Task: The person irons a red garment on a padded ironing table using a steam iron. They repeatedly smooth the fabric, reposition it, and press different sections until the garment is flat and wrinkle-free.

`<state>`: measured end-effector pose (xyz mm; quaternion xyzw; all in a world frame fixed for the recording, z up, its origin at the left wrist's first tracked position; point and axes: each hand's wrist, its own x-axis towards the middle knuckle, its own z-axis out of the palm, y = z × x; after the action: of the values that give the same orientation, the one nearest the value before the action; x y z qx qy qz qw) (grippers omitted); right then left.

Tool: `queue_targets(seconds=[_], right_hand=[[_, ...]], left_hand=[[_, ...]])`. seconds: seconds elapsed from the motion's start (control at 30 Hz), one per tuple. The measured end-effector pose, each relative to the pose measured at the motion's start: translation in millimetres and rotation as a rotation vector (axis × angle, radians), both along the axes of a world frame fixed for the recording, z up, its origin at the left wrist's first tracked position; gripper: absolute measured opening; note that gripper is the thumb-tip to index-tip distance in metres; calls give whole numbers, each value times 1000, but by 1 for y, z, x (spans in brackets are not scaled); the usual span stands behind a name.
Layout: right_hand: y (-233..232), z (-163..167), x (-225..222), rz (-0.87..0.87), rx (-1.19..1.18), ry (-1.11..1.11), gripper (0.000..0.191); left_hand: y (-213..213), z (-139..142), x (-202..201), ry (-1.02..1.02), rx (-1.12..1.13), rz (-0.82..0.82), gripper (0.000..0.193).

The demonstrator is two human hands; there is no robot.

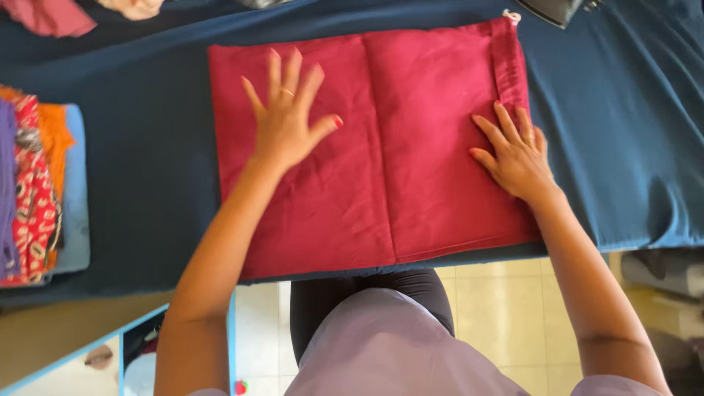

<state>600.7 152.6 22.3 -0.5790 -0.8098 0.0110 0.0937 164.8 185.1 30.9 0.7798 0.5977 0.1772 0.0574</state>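
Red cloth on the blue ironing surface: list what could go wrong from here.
1. The red cloth lies with its near edge at the front edge of the blue surface; a push from the left hand or right hand might slide it off.
2. Creases show near the left hand; pressing flat palms could set them in rather than smooth them.
3. The iron sits at the far edge, close to the cloth's hem; a tug might disturb it.
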Motion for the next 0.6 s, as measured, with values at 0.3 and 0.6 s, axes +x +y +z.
queue_targets(seconds=[0.3,0.6], right_hand=[[22,14,31,-169,242,424,49],[138,-39,19,-156,344,709,40]], left_hand=[[50,1,195,-247,-95,-53,94],[125,-56,341,-866,199,-189,72]])
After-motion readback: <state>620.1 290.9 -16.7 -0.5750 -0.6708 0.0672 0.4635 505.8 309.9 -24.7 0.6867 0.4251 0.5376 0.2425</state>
